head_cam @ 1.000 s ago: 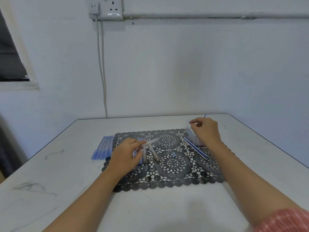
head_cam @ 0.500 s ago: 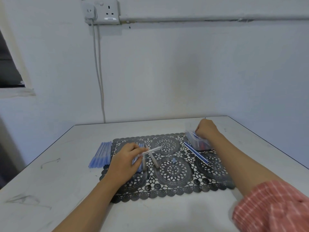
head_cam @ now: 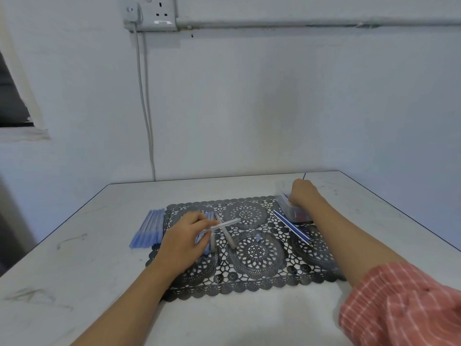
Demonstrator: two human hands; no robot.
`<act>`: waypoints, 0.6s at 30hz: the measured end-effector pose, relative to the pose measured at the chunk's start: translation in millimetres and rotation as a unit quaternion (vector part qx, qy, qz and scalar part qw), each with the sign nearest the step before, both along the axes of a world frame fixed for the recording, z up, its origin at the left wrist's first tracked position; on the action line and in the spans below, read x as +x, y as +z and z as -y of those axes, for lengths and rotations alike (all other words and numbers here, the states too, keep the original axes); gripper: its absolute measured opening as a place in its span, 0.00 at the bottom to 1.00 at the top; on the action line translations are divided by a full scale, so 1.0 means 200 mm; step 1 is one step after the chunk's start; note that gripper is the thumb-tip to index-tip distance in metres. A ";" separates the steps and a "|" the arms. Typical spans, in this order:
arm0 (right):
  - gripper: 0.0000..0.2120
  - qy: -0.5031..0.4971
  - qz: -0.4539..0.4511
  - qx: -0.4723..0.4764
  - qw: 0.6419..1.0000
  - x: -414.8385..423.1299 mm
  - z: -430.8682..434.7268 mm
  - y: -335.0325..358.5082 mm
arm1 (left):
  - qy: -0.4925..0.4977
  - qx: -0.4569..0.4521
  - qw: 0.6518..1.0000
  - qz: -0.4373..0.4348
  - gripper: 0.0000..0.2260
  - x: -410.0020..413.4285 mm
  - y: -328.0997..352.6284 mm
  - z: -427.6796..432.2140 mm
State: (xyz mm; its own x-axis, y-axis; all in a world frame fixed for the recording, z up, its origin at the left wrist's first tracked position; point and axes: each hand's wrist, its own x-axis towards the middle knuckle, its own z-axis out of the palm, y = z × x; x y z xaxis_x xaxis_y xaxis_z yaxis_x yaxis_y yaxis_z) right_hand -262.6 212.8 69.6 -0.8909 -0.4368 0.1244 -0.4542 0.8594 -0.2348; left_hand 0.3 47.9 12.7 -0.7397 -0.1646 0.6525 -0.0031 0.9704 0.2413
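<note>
My left hand [head_cam: 185, 237] holds a clear pen barrel [head_cam: 225, 224] over the left part of a dark lace mat [head_cam: 257, 255]. Two grey pen parts [head_cam: 228, 234] lie on the mat just right of that hand. My right hand [head_cam: 303, 193] is at the mat's far right corner, fingers curled over a small clear plastic box [head_cam: 293, 211] and pinching a thin blue refill [head_cam: 304, 175] that sticks up behind the hand. Several blue refills [head_cam: 290, 227] lie on the mat beside the box.
A row of blue-capped pens [head_cam: 149, 228] lies on the white table [head_cam: 74, 258] left of the mat. A wall stands close behind the table, with a socket [head_cam: 154, 13] and a hanging cable [head_cam: 146, 108]. The table's right edge runs diagonally.
My right hand has moved from the box's top to its far side and now has a thin blue refill in its fingers. The left hand has kept the clear barrel almost still.
</note>
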 end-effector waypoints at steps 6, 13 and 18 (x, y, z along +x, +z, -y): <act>0.10 0.001 -0.011 -0.038 0.999 0.01 -0.01 -0.02 | 0.010 0.000 1.000 0.003 0.14 0.01 0.00 0.00; 0.12 -0.002 -0.028 -0.172 0.985 -0.01 -0.02 -0.07 | 0.017 0.000 1.000 0.006 0.14 0.01 0.01 -0.01; 0.18 0.084 -0.078 -0.363 0.925 0.13 -0.05 -0.05 | 0.019 0.011 1.000 0.001 0.13 0.02 0.01 -0.01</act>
State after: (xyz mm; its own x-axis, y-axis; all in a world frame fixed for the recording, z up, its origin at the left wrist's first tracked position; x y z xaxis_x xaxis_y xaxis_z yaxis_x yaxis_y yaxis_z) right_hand -236.7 222.0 60.6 -0.7643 -0.3185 0.5607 -0.6443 0.4145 -0.6427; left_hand 4.9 50.5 14.7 -0.7345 -0.2064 0.6464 -0.0406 0.9643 0.2617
